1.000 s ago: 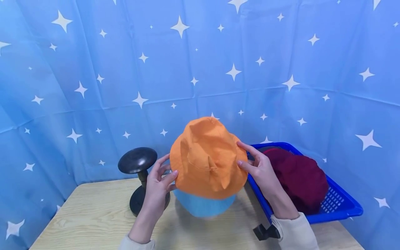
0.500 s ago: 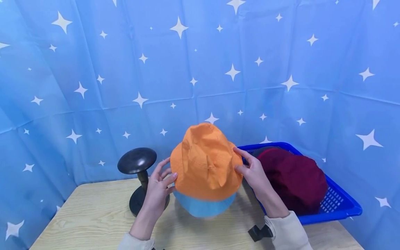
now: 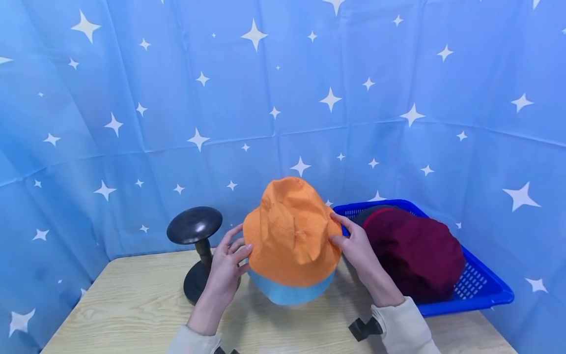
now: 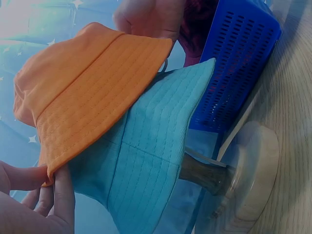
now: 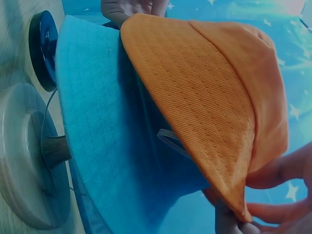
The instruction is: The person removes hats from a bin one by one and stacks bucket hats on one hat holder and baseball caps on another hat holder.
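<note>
Between my two hands is an orange bucket hat (image 3: 294, 236), its crown creased at the front. My left hand (image 3: 226, 268) pinches its brim on the left side, thumb above and fingers beneath. On the other side my right hand (image 3: 357, 248) pinches the brim the same way. Directly below, a light blue bucket hat (image 4: 146, 151) sits on a wooden hat stand with a round base (image 4: 256, 170). The orange hat overlaps the blue crown, hiding most of it in the head view. A thin cord loop (image 5: 173, 141) shows between the two hats in the right wrist view.
Left of the hats stands a black hat stand (image 3: 194, 226) with a domed top, bare. At the right, a blue plastic basket (image 3: 491, 295) holds a maroon hat (image 3: 424, 255) and a dark grey one behind it. A star-patterned curtain (image 3: 265, 88) backs the wooden table (image 3: 119, 305).
Both hands have lowered the orange hat slightly over the blue one. My right hand has moved left and down, bringing the brim in closer; my left hand has barely shifted.
</note>
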`<state>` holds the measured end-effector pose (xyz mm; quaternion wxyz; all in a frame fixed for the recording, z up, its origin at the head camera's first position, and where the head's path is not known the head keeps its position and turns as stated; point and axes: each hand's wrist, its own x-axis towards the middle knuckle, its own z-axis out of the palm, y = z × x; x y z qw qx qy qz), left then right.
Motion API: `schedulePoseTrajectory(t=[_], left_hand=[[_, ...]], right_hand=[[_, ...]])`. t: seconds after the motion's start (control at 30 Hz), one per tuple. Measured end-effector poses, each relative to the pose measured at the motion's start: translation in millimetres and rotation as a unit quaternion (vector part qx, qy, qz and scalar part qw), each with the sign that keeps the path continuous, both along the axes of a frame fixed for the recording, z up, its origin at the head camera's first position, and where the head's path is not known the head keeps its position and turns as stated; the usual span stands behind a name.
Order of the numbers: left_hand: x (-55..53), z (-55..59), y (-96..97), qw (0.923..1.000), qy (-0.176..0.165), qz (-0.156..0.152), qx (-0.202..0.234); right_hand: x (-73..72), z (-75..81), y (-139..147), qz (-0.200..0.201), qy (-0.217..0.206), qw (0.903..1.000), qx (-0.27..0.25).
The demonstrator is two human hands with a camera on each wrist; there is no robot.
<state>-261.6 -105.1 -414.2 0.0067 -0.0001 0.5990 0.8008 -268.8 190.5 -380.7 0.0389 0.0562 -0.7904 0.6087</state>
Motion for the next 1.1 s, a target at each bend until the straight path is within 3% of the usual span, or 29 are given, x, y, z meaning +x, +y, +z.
schedulePoseTrajectory(t=[0.37,0.6,0.7,1.1], left_hand=[[-3.4,-2.3,-1.4,0.9999,0.007,0.015,-0.001],[-5.7,-3.8,-3.8,0.9982,0.019,-0.052,0.023],[-4.6,-4.7,-3.9,0.9973,0.015,-0.065,0.030],[-5.8,2.7,-2.5,0.9990,-0.001,-0.042,0.018]], right_hand=[[-2.1,-5.7,-3.9,0.011,-0.023,0.9993,0.028],[-2.5,-6.5,-3.5,0.026,-0.028,0.9988,0.030],[-1.8,-6.5,-2.9,0.027,-0.034,0.9984,0.037],[-2.8,-3.5,-1.8,0.047,-0.069,0.9963,0.022]])
